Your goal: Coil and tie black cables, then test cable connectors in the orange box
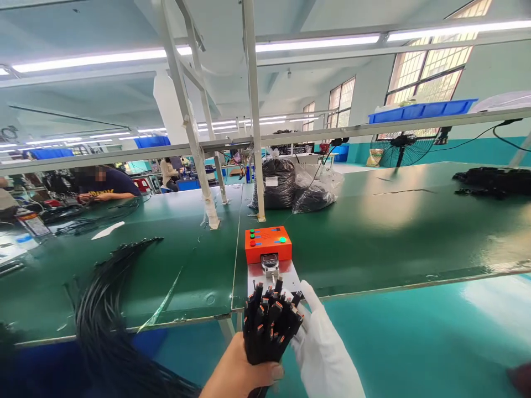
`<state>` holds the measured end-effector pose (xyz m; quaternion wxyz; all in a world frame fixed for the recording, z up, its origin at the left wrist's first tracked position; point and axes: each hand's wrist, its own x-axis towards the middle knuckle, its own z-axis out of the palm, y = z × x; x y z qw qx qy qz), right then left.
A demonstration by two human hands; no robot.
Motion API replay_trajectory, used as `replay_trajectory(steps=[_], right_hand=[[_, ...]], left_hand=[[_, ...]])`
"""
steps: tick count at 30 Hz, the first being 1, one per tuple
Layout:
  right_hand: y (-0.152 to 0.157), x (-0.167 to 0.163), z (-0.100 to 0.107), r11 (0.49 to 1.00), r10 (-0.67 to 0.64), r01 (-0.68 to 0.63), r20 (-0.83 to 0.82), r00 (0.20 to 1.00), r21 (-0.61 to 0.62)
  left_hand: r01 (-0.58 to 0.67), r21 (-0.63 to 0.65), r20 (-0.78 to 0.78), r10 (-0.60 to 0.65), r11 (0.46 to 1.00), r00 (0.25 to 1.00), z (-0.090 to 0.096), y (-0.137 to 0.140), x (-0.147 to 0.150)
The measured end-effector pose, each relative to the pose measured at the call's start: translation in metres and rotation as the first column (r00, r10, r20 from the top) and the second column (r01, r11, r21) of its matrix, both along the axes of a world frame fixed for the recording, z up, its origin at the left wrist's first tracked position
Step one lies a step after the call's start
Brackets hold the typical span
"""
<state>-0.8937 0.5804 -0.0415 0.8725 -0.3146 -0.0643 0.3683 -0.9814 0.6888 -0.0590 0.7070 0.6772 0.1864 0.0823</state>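
My bare left hand (244,365) is wrapped round a bundle of black cables (271,326), its connector ends pointing up and showing orange at their tips. Just right of the bundle is my right hand (321,340) in a white glove, one finger stretched upward beside the connectors and the others partly hidden behind them. Whether the glove touches a connector is unclear. Beyond the bundle sits an orange box (268,243) with green and red buttons, one green one lit. A small round gauge-like device (270,262) is mounted on a metal plate (290,272) in front of it.
A long bunch of black cables (103,293) hangs over the front edge of the green table (373,243) at left. White posts (254,110) rise from the tabletop near dark plastic bags (277,185). Another person (110,185) works at far left; black items (498,179) lie at right.
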Motion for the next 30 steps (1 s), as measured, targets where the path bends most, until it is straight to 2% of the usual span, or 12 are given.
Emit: replay_trajectory(steps=[3, 6, 8, 11, 14, 17, 24, 30], right_hand=[[0.000, -0.003, -0.016, 0.972, -0.058, 0.084, 0.122, 0.991, -0.219], [-0.002, -0.004, -0.022, 0.937, -0.022, 0.114, 0.270, 0.963, -0.330], [-0.001, -0.004, -0.022, 0.933, 0.016, 0.086, 0.281, 0.959, -0.349], [0.002, -0.003, -0.018, 0.928, 0.071, 0.044, 0.290, 0.954, -0.369], [0.007, -0.004, -0.014, 0.926, 0.122, 0.000, 0.299, 0.946, -0.377], [0.010, -0.004, -0.010, 0.926, 0.137, -0.008, 0.318, 0.938, -0.377], [0.011, 0.001, -0.004, 0.925, 0.107, 0.042, 0.366, 0.925, -0.376], [0.011, 0.001, -0.012, 0.910, 0.074, 0.083, 0.354, 0.932, -0.407]], left_hand=[[-0.033, -0.007, 0.017, 0.033, 0.999, 0.999, -0.004, -0.002, 0.002], [-0.064, -0.041, 0.034, 0.065, 0.997, 0.997, -0.002, -0.005, 0.004], [-0.065, -0.094, 0.037, 0.069, 0.993, 0.997, 0.003, -0.006, 0.003], [-0.054, -0.239, 0.041, 0.065, 0.970, 0.997, 0.011, -0.006, -0.002], [-0.119, -0.348, 0.018, 0.133, 0.930, 0.991, 0.015, -0.005, -0.008], [-0.192, -0.335, 0.013, 0.208, 0.923, 0.978, 0.014, -0.006, -0.010], [-0.305, -0.197, 0.070, 0.324, 0.932, 0.944, 0.011, -0.009, -0.002], [-0.351, -0.237, 0.075, 0.377, 0.906, 0.923, 0.012, -0.010, 0.007]])
